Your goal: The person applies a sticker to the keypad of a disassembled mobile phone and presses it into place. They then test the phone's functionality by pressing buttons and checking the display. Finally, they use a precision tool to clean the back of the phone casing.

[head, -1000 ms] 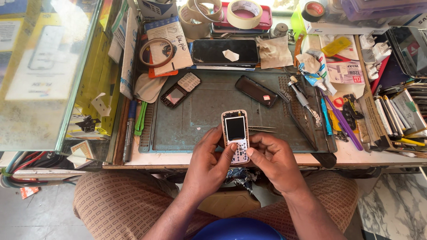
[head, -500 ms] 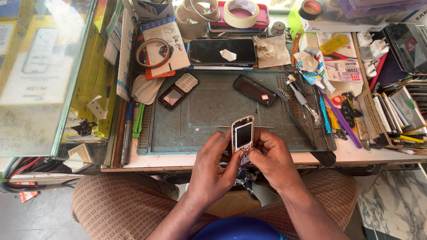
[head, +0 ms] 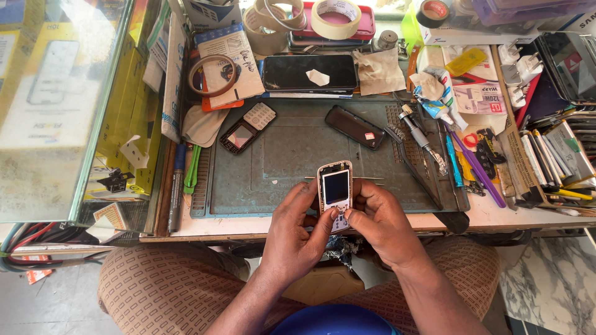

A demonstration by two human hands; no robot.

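A small keypad phone (head: 336, 191) with a white rim and dark screen is held upright over the near edge of the grey work mat (head: 292, 161). My left hand (head: 297, 232) grips its left side, thumb across the keypad. My right hand (head: 382, 222) grips its right side and lower end. A black phone front panel with a loose keypad (head: 247, 128) lies on the mat's far left corner. A dark phone cover (head: 356, 126) lies on the mat, far right of centre.
A black smartphone (head: 309, 72) with a white scrap lies beyond the mat. Tape rolls (head: 335, 17) sit at the back. Screwdrivers, tweezers and pens (head: 452, 162) crowd the right side. A glass case (head: 59, 105) stands at left. My knees are under the bench edge.
The phone has stayed in both hands. It turned partly edge-on half a second ago and now faces up again, a little lower toward the bench edge.
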